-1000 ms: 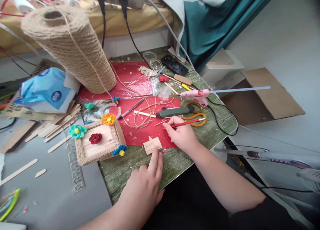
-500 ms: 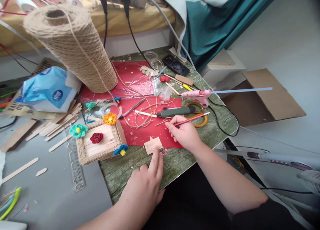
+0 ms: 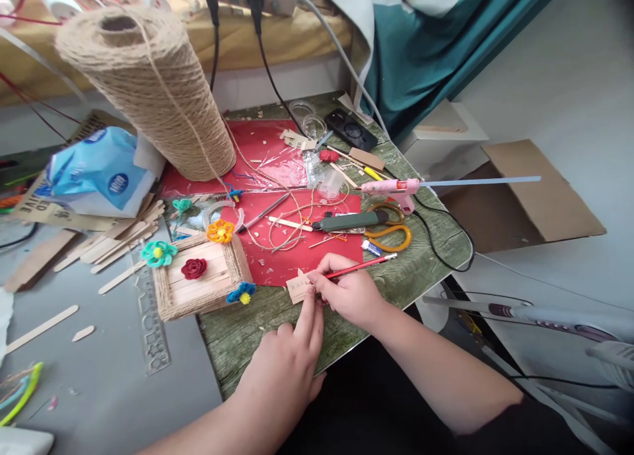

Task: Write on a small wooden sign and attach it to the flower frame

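Observation:
A small piece of light cardboard (image 3: 297, 288) with faint writing lies at the table's near edge, partly over red paper. My left hand (image 3: 282, 356) presses it with extended fingertips, the hand otherwise flat and holding nothing. In my right hand (image 3: 349, 290) a red pencil (image 3: 361, 266) is pinched, its tip hidden near the card by the fingers. To the left sits a wooden box (image 3: 195, 270) edged with twine, bearing a dark red rose and several coloured flowers. An eraser (image 3: 371, 248) lies just beyond my right hand.
A tall twine spool (image 3: 148, 92) stands at the back left beside a blue packet (image 3: 99, 171). A pink glue gun (image 3: 391, 188), a green cutter (image 3: 351, 221), yellow-handled scissors (image 3: 396, 238) and a phone (image 3: 351, 129) lie to the right. Craft sticks (image 3: 42, 329) and a stencil ruler (image 3: 152, 329) are left.
My right hand has moved left and toward me with the pencil, onto the card. The eraser has come into sight. My left hand stays on the card.

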`<control>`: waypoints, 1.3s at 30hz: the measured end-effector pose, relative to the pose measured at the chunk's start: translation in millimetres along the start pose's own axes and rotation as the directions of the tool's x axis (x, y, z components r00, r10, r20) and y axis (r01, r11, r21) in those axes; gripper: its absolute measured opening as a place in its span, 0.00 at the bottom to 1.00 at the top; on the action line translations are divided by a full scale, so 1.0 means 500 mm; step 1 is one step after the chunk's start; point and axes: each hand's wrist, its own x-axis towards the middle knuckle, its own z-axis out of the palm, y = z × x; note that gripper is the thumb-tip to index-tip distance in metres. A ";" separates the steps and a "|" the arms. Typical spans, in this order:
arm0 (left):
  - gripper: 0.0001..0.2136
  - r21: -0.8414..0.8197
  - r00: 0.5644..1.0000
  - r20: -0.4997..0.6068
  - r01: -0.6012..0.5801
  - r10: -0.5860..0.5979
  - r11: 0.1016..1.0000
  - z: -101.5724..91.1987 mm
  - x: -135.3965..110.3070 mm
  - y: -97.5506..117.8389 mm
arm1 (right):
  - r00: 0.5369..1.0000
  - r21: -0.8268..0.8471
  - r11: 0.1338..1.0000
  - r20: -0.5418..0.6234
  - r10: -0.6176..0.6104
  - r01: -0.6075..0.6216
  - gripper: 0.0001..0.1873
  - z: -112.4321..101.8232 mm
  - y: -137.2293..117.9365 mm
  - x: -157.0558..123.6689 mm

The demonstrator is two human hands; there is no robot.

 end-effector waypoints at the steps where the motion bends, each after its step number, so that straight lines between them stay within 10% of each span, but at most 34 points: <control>1: 0.48 0.003 1.000 -0.001 0.000 0.000 1.000 -0.001 0.000 0.000 | 1.000 -0.036 0.999 -0.023 -0.019 0.018 0.17 0.003 0.002 0.001; 39: 0.49 0.024 1.000 -0.021 -0.008 0.008 1.000 0.005 0.001 -0.001 | 0.998 -0.103 0.994 -0.050 -0.041 0.035 0.13 0.007 0.007 0.008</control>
